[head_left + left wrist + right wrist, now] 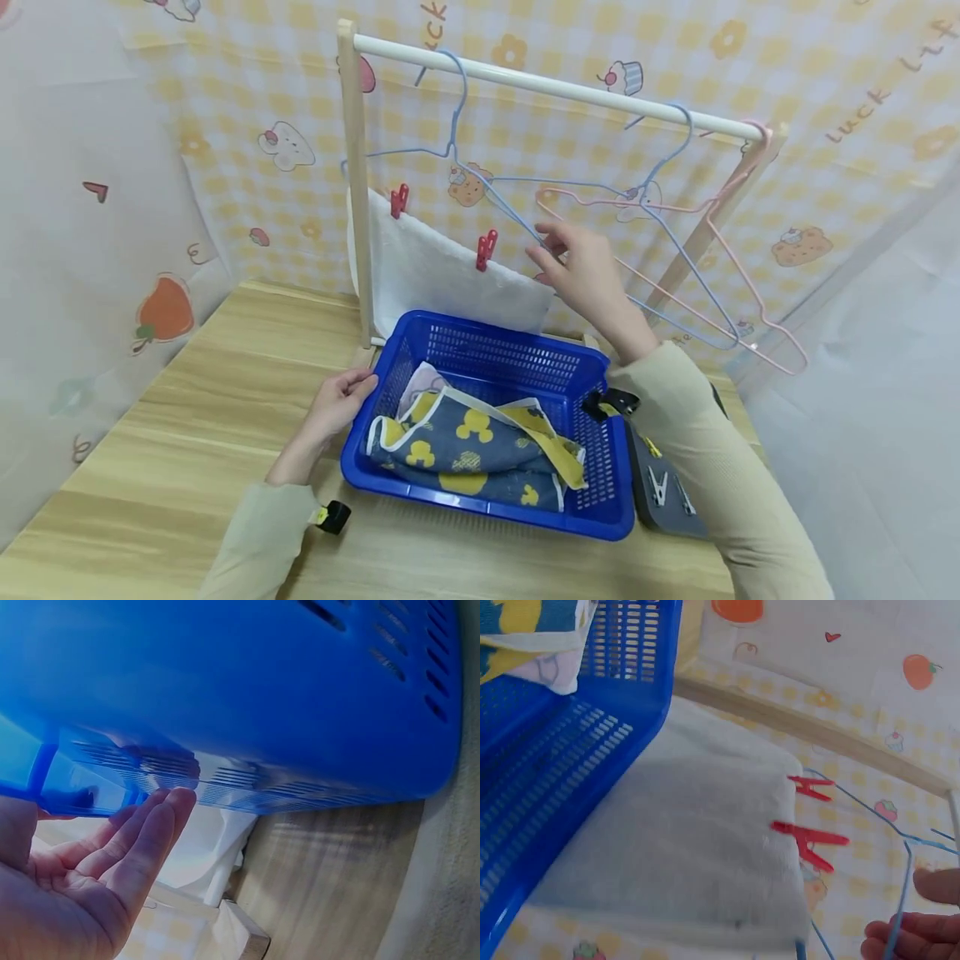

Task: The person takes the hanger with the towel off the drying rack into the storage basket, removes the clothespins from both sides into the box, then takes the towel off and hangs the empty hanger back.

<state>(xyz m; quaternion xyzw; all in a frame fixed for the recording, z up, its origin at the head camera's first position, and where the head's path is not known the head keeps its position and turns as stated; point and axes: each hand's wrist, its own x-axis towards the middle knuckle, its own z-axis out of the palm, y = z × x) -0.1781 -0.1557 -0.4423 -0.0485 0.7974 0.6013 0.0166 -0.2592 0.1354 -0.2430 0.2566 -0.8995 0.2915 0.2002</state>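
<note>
Basket [600, 525] of blue plastic stands nearest on the table [225, 433], likely stiff and light, its rim the natural place to hold. The left hand [341, 404] has its left rim between thumb and fingers. Inside lies a blue-grey cloth [480, 454] with yellow shapes, probably soft and floppy, better lifted by two corners than by its middle. Behind the basket hangs a white towel [450, 279], plush-looking and apt to sag between its two red clips [487, 250] (small things, best pinched at their free ends). The right hand [588, 267] has thumb and fingers curled about one arm of the blue hanger [452, 150]. Thin, smooth and seemingly light, it may swing on the white rail [558, 83]; holding near the hook's base should steady it.
</note>
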